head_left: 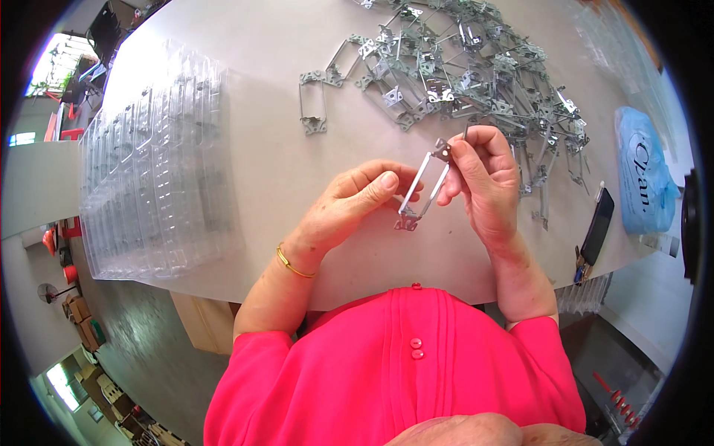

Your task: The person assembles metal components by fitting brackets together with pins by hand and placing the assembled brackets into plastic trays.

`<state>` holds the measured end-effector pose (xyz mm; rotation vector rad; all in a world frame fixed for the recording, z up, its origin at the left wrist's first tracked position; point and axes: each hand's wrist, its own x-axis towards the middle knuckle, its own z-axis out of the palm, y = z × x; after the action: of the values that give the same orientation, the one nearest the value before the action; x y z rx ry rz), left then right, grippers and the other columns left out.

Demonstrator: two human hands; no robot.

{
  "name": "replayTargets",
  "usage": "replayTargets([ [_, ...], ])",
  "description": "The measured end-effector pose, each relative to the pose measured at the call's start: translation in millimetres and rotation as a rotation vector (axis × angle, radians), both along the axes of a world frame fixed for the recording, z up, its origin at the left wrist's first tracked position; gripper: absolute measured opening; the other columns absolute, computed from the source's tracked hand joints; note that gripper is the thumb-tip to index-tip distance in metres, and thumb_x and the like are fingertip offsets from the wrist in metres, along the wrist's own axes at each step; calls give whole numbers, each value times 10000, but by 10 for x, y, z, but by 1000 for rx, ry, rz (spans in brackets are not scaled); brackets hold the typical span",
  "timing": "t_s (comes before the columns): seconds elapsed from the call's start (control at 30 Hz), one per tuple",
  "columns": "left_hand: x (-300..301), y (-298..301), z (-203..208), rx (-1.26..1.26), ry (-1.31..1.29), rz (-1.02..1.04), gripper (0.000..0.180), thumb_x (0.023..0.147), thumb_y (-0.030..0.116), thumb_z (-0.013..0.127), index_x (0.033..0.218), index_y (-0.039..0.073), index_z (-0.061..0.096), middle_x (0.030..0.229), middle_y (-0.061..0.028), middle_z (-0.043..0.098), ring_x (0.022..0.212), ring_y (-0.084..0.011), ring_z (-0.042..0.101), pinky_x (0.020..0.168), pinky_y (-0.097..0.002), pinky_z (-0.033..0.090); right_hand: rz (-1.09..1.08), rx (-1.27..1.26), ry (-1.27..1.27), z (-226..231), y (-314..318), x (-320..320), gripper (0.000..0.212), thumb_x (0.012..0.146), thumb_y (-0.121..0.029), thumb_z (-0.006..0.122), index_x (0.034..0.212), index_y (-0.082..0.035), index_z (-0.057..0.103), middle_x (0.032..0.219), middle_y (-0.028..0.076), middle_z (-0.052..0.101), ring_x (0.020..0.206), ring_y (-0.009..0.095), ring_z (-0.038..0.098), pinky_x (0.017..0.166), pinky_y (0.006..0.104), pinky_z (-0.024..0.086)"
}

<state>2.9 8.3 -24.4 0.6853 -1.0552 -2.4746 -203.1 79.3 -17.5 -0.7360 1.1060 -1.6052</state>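
Over the table's near middle, my right hand pinches the upper end of a narrow metal bracket frame between thumb and fingers. The frame hangs tilted, two slim bars joining punched end plates, its lower end toward my left. Beside it, my left hand has its thumb stretched out and its fingers reaching behind the bars; whether the fingertips touch the frame is hidden. A big heap of similar metal frames lies beyond my hands, and one frame sticks out at the heap's left side.
On the left stands a stack of clear plastic trays. At the right edge lie a blue plastic bag and a dark phone-like slab, with a small plier-like tool near it. Clear plastic film lies at the far right.
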Motion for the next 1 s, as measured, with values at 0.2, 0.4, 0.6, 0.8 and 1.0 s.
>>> replayTargets([
  [0.2, 17, 33, -16, -240, -24, -70, 403, 1083, 313, 519, 1295, -25, 572, 1136, -114, 689, 1033, -195, 679, 891, -335, 545, 86, 161, -28, -46, -2, 64, 127, 1031, -113, 604, 1074, -14, 536, 860, 57, 633, 596, 103, 635, 548, 279, 577],
  [0.4, 37, -29, -33, -110, -25, -65, 366, 1087, 305, 502, 1214, -32, 566, 1069, -185, 724, 941, -246, 729, 870, -356, 565, 4, 90, 143, -35, 15, 44, 132, 1030, -126, 618, 1110, -22, 620, 854, 16, 626, 620, 60, 575, 547, 213, 516],
  [0.6, 37, -31, -59, -94, -31, -43, 306, 1082, 226, 511, 1205, -46, 577, 1021, -189, 736, 921, -261, 737, 839, -374, 587, -9, 45, 273, -12, 45, 21, 157, 1038, -108, 603, 1159, -28, 662, 911, -7, 645, 642, 16, 518, 554, 185, 470],
  [0.8, 21, 16, -99, -203, -91, 4, 313, 1094, 227, 496, 1222, -46, 579, 1051, -168, 727, 955, -224, 727, 833, -354, 592, 5, 7, 685, 18, 86, 35, 115, 989, -37, 648, 1097, -23, 684, 882, -3, 685, 683, 20, 565, 596, 203, 474],
  [1.0, 17, 34, -23, -288, -225, -20, 332, 1094, 269, 504, 1190, -30, 610, 1050, -121, 713, 930, -172, 709, 796, -301, 587, 8, -4, 815, 22, 94, 111, 68, 951, -15, 678, 1017, -34, 674, 767, 8, 673, 651, 35, 599, 582, 218, 485],
])
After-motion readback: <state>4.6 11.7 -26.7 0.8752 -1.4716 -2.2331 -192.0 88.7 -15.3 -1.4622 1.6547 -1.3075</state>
